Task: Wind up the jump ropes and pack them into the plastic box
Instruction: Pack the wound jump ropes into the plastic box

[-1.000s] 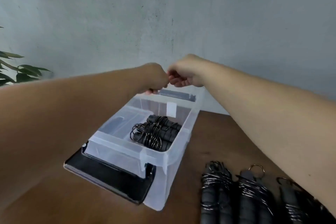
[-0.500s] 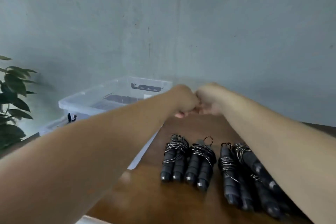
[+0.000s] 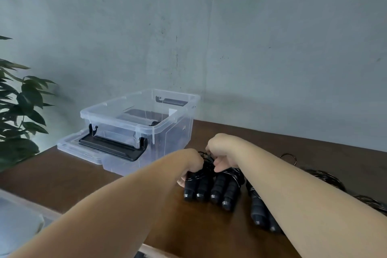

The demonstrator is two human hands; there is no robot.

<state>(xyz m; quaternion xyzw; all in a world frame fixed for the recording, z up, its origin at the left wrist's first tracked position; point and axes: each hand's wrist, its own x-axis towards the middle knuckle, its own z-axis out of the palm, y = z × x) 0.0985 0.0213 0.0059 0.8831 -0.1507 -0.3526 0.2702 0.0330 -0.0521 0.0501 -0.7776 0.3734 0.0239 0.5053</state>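
Note:
A clear plastic box (image 3: 178, 132) with black latches stands open at the table's back left, a dark wound rope dimly visible inside. Several wound jump ropes with black handles lie in a row in front of me. My left hand (image 3: 189, 165) curls round the top of the leftmost bundle (image 3: 195, 186). My right hand (image 3: 219, 153) grips the neighbouring bundle (image 3: 225, 190) at its wire-wrapped top. Another wound rope (image 3: 258, 209) lies partly under my right forearm. My fingertips are hidden among the wires.
The box's clear lid (image 3: 79, 148) lies under its near end on the brown table (image 3: 73, 178). A leafy plant (image 3: 18, 111) stands at the left. Loose coiled rope (image 3: 326, 176) lies at the right. A grey wall rises behind.
My hands came away from the box, moved right and down together, and now close on the two leftmost rope bundles. The view swung right and lowered.

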